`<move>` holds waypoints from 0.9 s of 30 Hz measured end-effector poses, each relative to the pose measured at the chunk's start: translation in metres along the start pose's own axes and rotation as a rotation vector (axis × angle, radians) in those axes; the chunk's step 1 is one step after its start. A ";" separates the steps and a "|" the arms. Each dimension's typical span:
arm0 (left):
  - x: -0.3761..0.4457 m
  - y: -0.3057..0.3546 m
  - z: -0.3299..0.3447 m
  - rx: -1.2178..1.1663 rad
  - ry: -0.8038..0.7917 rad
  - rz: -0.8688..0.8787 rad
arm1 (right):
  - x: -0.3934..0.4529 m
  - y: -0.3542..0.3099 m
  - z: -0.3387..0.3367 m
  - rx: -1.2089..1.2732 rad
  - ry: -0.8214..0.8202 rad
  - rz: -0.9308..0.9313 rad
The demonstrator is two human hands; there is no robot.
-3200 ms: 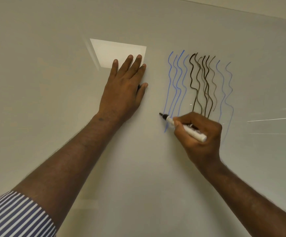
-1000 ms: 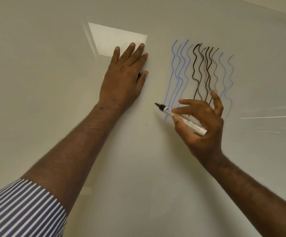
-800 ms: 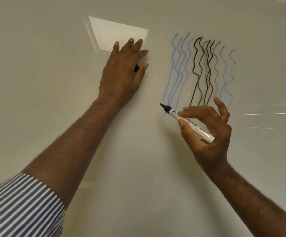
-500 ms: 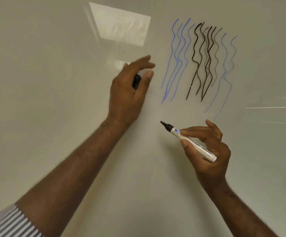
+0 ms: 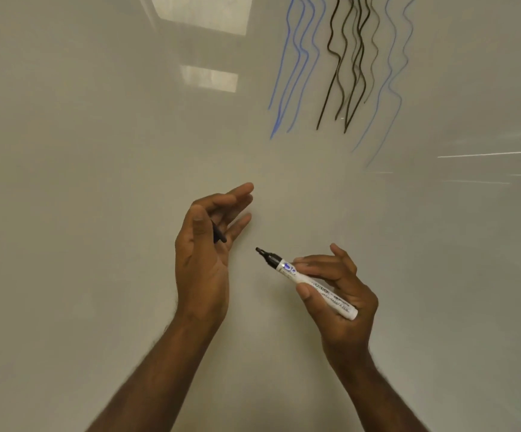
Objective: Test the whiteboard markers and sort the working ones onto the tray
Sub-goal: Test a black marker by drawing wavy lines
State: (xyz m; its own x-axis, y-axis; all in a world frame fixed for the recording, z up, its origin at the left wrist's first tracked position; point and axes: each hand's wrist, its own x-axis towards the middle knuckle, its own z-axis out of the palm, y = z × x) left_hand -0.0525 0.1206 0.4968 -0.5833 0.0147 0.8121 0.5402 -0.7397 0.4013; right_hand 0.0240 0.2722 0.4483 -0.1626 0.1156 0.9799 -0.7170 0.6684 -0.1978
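Your right hand (image 5: 337, 291) pinches one marker (image 5: 310, 285) mid-barrel, uncapped, below the squiggles (image 5: 343, 67) on the whiteboard (image 5: 66, 182). It's light, stiff, slick plastic, so keep holding mid-barrel. Your left hand (image 5: 206, 244) hangs loosely curled, one black cap (image 5: 218, 234) tucked against the fingers. No tray in view.

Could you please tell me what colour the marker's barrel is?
White, with dark print and a black tip end, on the marker; the head view shows it.
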 end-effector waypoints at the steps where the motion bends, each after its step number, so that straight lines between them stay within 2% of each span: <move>1: -0.005 -0.002 0.000 -0.054 0.028 -0.055 | -0.006 -0.001 0.003 0.004 -0.005 0.007; 4: -0.017 -0.006 -0.001 -0.176 0.077 -0.169 | -0.021 -0.006 0.009 0.017 -0.020 0.023; 8: -0.029 -0.006 0.003 -0.221 0.103 -0.253 | -0.033 -0.009 0.016 0.007 -0.031 0.050; 20: -0.046 -0.012 0.003 -0.237 0.033 -0.378 | -0.041 -0.011 0.026 0.029 -0.042 0.093; 27: -0.059 -0.013 0.001 -0.286 0.029 -0.434 | -0.041 -0.016 0.034 0.068 0.035 0.150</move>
State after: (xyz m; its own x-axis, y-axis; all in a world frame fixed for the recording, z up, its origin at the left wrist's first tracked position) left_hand -0.0246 0.1299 0.4441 -0.7358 0.3453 0.5825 0.0595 -0.8239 0.5636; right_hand 0.0191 0.2323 0.4106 -0.2485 0.2362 0.9394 -0.7312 0.5904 -0.3418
